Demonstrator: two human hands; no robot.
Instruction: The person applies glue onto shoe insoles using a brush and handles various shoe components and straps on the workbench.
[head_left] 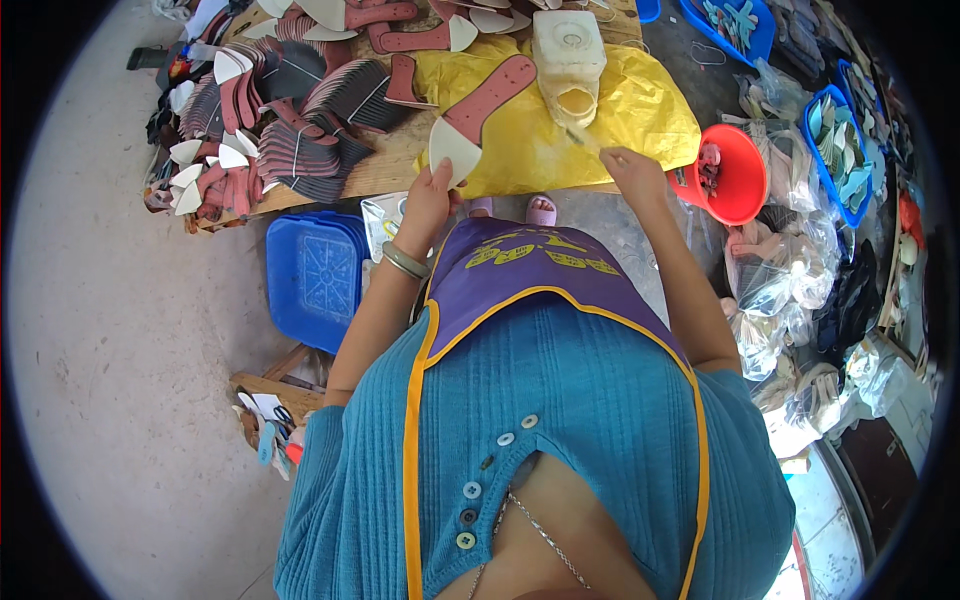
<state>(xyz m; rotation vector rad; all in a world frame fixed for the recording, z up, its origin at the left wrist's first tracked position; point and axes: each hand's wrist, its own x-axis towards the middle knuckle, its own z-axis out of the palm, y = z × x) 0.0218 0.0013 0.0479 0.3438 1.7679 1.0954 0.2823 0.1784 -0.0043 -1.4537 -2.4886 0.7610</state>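
Observation:
My left hand (430, 205) grips an insole board (487, 112) by its white end, thumb on top. Its long reddish-brown part has small holes and points up and to the right, above a yellow plastic sheet (655, 110). Pinched in my right hand (635, 180) is a thin brush (580, 135), its tip smeared by motion. That tip is close to the cut opening of a whitish plastic jug (570, 50) lying on the sheet. Pale yellowish stuff coats the opening's rim; what is inside cannot be made out.
Stacked insole boards (300, 150) crowd the left of the wooden table (395, 160), with more along the back. A red bucket (745, 190) stands at the right. Below the table's left side is a blue basin (315, 280). Blue trays (840, 155) and plastic bags (775, 270) line the right.

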